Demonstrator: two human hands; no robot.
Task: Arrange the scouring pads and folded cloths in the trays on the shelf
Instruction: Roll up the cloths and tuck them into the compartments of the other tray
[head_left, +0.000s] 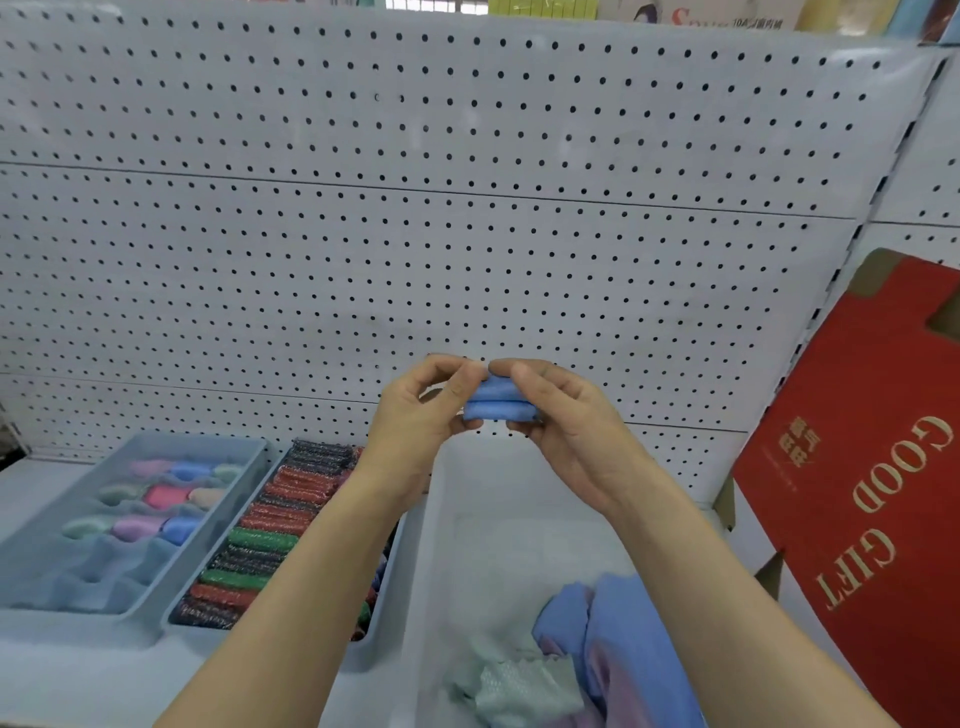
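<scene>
**Both hands pinch a folded blue cloth above the bin**

The left hand (415, 415) and the right hand (566, 421) meet in mid-air, each with fingers and thumb curled onto one end of a small blue cloth (498, 405). The cloth is folded into a tight roll of two layers and is held level between them, in front of the pegboard (467, 208).

Directly below the hands stands a pale plastic bin (467, 483). At its near end lies a loose heap of unfolded cloths: a blue one (623, 634), a green one (519, 686) and a pink one (608, 691).

Just left of the bin, partly behind the left forearm, a grey tray (171, 618) is packed with a row of scouring pads (260, 535) in red, green and black. Further left, a second grey tray (200, 527) holds small folded cloths (161, 496) in pink, blue, green and purple, set in rows at its far end. Both trays and the bin rest on the white shelf (78, 670).

To the right of the bin leans a red cardboard box (857, 467) printed "GOOD GIFT".
</scene>
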